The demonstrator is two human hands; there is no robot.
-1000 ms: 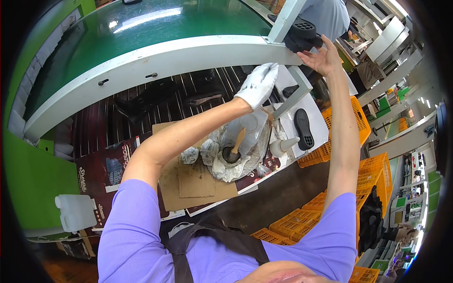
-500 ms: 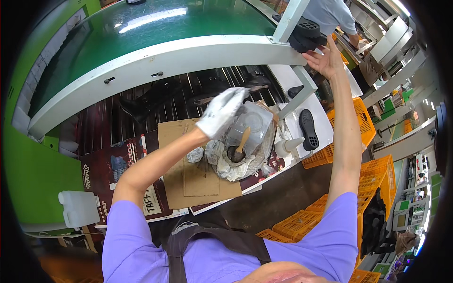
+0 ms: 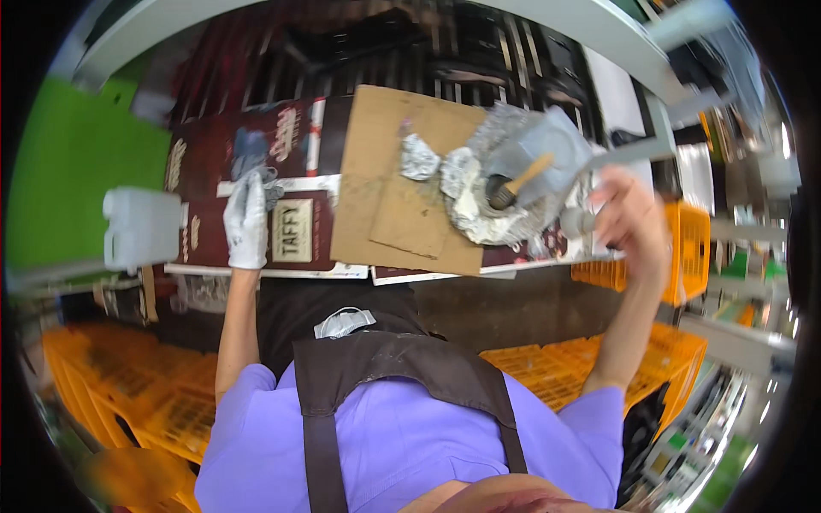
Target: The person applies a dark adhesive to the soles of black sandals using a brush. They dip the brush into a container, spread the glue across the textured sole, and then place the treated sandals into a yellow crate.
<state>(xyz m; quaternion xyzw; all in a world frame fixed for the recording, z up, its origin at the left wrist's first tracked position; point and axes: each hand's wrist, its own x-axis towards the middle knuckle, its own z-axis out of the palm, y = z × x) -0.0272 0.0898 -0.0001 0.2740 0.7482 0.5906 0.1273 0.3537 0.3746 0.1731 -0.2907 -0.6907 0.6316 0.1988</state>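
Note:
My left hand (image 3: 246, 221), in a white glove with greyed fingertips, is over the dark red printed cardboard (image 3: 197, 227) at the left of the bench. Its fingers are blurred, and I cannot tell whether they grip anything. At the right my bare right hand (image 3: 634, 218) is smeared by motion, its fingers loosely apart with nothing seen in them. Close by its fingertips stands a whitish bottle (image 3: 577, 222). Left of that, a wooden-handled brush (image 3: 528, 174) leans in a small dark pot (image 3: 499, 193) wrapped in crumpled plastic and foil, beside a translucent container (image 3: 560, 141).
Brown cardboard (image 3: 363, 184) lies mid-bench with a crumpled foil ball (image 3: 419, 158) on it. A white jerrycan (image 3: 141, 227) stands at the left. Black shoe uppers (image 3: 351, 43) rest on rollers behind. Orange crates (image 3: 547, 376) stand below, and a pale metal beam (image 3: 590, 30) crosses above.
My view has turned down and left. My right hand has come away from the black shoe sole at the upper right, back toward the bottle. My left hand has moved left from above the pot.

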